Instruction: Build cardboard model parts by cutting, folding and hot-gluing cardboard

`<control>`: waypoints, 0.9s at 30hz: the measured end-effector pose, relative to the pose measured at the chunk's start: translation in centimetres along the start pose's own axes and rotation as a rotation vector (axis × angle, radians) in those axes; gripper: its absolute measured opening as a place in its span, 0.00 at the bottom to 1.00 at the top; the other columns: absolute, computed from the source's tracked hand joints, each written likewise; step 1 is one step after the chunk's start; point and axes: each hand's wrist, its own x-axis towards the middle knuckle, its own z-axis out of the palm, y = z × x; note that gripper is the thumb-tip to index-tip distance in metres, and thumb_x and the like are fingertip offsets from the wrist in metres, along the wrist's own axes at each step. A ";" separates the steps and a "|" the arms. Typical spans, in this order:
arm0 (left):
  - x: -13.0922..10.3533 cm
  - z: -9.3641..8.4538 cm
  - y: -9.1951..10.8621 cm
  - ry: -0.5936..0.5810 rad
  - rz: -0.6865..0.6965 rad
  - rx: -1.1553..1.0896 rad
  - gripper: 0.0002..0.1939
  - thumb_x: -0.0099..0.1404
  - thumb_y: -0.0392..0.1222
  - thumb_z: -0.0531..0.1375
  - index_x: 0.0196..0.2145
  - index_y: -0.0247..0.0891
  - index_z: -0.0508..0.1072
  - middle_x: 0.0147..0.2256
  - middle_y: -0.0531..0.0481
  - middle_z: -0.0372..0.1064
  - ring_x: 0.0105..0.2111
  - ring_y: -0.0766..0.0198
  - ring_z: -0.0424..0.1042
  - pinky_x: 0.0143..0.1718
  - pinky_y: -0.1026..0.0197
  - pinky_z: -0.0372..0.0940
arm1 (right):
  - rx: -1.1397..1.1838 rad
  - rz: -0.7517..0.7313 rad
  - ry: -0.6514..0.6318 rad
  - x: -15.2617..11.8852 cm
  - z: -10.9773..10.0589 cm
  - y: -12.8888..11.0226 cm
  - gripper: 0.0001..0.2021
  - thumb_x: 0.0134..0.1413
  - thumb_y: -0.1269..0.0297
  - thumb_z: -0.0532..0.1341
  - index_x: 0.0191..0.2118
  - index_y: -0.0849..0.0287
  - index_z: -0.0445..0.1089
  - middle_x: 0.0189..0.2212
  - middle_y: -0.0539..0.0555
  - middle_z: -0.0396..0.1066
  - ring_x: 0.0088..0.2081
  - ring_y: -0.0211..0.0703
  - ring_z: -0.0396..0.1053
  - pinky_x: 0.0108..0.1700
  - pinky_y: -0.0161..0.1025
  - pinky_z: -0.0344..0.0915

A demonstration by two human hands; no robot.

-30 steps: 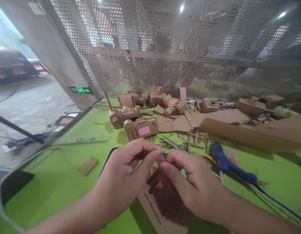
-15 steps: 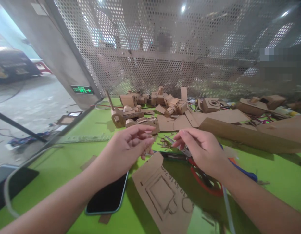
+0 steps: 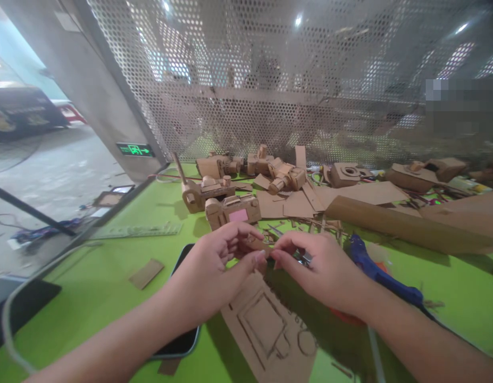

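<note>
Above a drawn-on cardboard sheet (image 3: 266,330), my left hand (image 3: 226,260) has its thumb and fingers closed around a small cardboard piece (image 3: 259,246). The fingertips of my right hand (image 3: 306,260) pinch at the piece's right end, close to the left fingertips. Metal scissor parts show by the right fingers, and a red handle (image 3: 348,317) lies mostly hidden below that hand. A dark phone (image 3: 180,343) rests partly under my left forearm. Just beyond the hands sits a cardboard camera model (image 3: 233,208) with a pink patch.
Several cardboard models and loose cardboard sheets (image 3: 361,191) line the back of the green table (image 3: 90,298). A blue glue gun (image 3: 384,276) lies at the right. A clear ruler (image 3: 138,230) and a cardboard scrap (image 3: 146,273) are at the left. Perforated metal stands behind.
Both hands have come closer together, and their fingers now meet at the small cardboard piece. The camera model's pink patch and more of the glue gun have come into view.
</note>
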 end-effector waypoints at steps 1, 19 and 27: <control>0.0 0.0 0.0 0.005 -0.008 -0.031 0.07 0.69 0.45 0.71 0.44 0.44 0.82 0.36 0.51 0.87 0.38 0.55 0.88 0.43 0.55 0.83 | 0.005 0.010 0.015 0.0 0.0 0.0 0.09 0.74 0.61 0.65 0.39 0.53 0.80 0.32 0.49 0.84 0.34 0.45 0.80 0.37 0.37 0.69; 1.0 -4.3 1.1 0.548 0.365 0.289 0.15 0.80 0.47 0.63 0.34 0.45 0.83 0.24 0.59 0.78 0.23 0.68 0.75 0.27 0.63 0.72 | -0.134 0.273 0.275 1.6 -1.3 3.2 0.08 0.70 0.58 0.65 0.39 0.52 0.80 0.36 0.53 0.90 0.36 0.52 0.87 0.39 0.42 0.73; 1.1 -5.1 1.3 0.661 0.416 0.291 0.17 0.81 0.47 0.61 0.33 0.45 0.81 0.23 0.59 0.75 0.20 0.69 0.71 0.24 0.62 0.67 | -0.240 0.363 0.368 2.3 -3.3 4.6 0.05 0.65 0.60 0.67 0.39 0.52 0.80 0.37 0.54 0.91 0.36 0.54 0.86 0.41 0.45 0.73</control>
